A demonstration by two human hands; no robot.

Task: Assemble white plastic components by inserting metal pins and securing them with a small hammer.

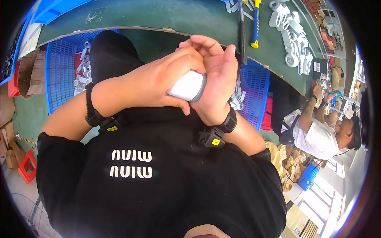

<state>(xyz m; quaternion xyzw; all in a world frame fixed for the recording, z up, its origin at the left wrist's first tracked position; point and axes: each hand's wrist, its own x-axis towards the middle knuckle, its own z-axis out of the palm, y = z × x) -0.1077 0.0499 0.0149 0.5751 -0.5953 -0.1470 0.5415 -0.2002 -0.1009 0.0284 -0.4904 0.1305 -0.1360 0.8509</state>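
My left hand (160, 77) is closed round a smooth white rounded piece with a grey rim (188, 85), held in front of my chest. The grey rim end meets the palm of my right hand (218, 75). That palm faces up, its thumb stretched out and its fingers loosely bent behind the left fingers. Part of the piece is hidden under my left fingers, so its exact kind cannot be told.
Blue baskets (59, 75) with white parts flank my legs. On the green bench (131, 16) lie a black-handled tool (242, 35), a yellow-and-blue handle (256, 25) and a pile of white parts (291, 33). Another person (317, 135) works at the right.
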